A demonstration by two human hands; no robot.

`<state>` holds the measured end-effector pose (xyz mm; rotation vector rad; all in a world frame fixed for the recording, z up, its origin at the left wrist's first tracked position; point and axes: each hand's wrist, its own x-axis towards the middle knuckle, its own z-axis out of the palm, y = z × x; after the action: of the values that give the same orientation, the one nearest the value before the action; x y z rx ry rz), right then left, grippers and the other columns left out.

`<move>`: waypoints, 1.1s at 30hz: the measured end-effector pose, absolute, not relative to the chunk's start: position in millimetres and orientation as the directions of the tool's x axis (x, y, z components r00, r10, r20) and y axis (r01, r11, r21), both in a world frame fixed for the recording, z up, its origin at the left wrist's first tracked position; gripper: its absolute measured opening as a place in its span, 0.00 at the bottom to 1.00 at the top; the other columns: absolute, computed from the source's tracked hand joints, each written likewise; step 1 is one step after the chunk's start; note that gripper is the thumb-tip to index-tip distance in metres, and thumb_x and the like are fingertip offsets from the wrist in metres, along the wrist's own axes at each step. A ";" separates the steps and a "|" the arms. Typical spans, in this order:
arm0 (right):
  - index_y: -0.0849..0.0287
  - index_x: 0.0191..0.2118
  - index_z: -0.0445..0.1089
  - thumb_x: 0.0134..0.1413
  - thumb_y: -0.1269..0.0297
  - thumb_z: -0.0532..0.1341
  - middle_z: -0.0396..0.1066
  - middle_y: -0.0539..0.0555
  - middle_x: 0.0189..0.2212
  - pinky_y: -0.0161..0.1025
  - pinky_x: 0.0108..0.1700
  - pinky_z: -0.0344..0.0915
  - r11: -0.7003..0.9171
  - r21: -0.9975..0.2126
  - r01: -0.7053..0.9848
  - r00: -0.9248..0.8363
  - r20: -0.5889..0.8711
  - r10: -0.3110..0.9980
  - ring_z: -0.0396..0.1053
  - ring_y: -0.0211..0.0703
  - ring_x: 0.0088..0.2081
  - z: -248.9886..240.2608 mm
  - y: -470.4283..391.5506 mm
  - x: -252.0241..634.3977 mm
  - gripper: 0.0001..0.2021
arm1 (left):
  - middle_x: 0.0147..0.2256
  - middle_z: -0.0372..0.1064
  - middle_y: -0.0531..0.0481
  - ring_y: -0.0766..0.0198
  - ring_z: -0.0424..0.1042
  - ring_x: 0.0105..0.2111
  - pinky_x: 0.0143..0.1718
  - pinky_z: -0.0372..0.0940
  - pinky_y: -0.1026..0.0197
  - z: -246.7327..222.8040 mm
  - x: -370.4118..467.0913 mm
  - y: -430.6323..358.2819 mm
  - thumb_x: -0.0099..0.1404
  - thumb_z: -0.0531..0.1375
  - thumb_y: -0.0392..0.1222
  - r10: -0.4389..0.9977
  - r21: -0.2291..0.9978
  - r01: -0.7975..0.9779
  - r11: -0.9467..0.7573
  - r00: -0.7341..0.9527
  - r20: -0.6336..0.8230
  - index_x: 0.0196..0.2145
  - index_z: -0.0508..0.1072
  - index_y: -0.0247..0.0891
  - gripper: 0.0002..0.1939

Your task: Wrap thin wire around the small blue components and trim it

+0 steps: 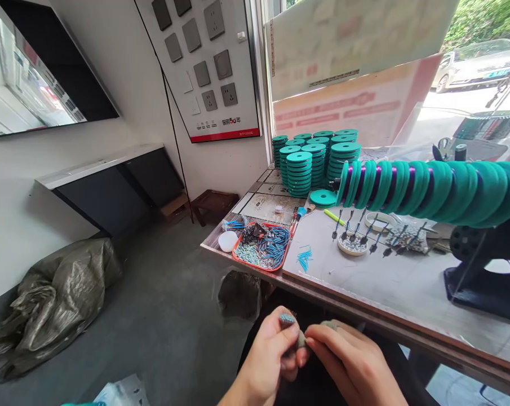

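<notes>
My left hand [275,344] is closed over the front of my lap, below the table edge. A small blue-grey ribbed piece [287,320] sticks out above its thumb; its kind is not clear. Grey-green material [301,338], perhaps a finger cover, shows at its fingertips. Right beside it, my right hand [351,355] has thumb and fingers pinched together, the tips almost meeting the left ones. Whatever lies between them is too small or hidden to make out. Another grey-green patch [329,325] shows on a right finger.
An orange-rimmed tray [236,256] of blue and pale small parts sits near the table's left end, with blue tubes [304,259] nearby. Teal foam spools [299,175] stand stacked behind. More fill a horizontal shaft [432,192], dark weighted lines [372,224] dangling below it, above a bead dish [352,248].
</notes>
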<state>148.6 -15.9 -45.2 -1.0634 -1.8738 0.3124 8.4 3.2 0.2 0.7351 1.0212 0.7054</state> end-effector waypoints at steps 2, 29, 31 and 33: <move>0.55 0.34 0.63 0.64 0.65 0.47 0.66 0.48 0.22 0.33 0.26 0.59 0.600 -0.572 0.560 -0.195 0.613 0.766 0.64 0.36 0.22 -46.0 -16.1 148.6 0.10 | 0.16 0.57 0.59 0.76 0.42 0.15 0.17 0.33 0.67 1.5 7.5 4.1 0.53 0.58 0.44 0.790 0.797 -0.176 0.578 0.367 -0.492 0.24 0.55 0.39 0.12; 0.57 0.30 0.66 0.65 0.65 0.45 0.65 0.48 0.18 0.31 0.23 0.60 0.614 -0.429 0.663 -0.221 0.671 0.708 0.64 0.35 0.19 -32.3 -10.9 148.8 0.16 | 0.14 0.60 0.56 0.79 0.41 0.12 0.16 0.34 0.70 2.5 1.7 4.9 0.51 0.61 0.43 0.718 0.689 -0.264 0.675 0.449 -0.531 0.24 0.61 0.37 0.11; 0.58 0.30 0.66 0.65 0.65 0.45 0.66 0.48 0.18 0.31 0.22 0.61 0.603 -0.416 0.681 -0.225 0.665 0.712 0.65 0.35 0.19 -28.7 -10.6 151.0 0.17 | 0.15 0.59 0.56 0.79 0.42 0.13 0.17 0.34 0.70 3.2 1.1 4.6 0.50 0.61 0.41 0.719 0.679 -0.281 0.678 0.447 -0.533 0.24 0.61 0.36 0.10; 0.58 0.30 0.67 0.65 0.64 0.44 0.67 0.48 0.18 0.31 0.23 0.61 0.577 -0.413 0.705 -0.208 0.657 0.724 0.66 0.36 0.19 -28.4 -10.6 153.7 0.17 | 0.16 0.58 0.57 0.78 0.45 0.14 0.17 0.35 0.70 5.1 0.9 4.2 0.49 0.62 0.40 0.733 0.677 -0.303 0.670 0.410 -0.542 0.24 0.62 0.36 0.10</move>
<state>153.7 -10.6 -28.4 -1.1476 -1.9392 0.0282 0.9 4.2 5.1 0.5279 0.9362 0.6915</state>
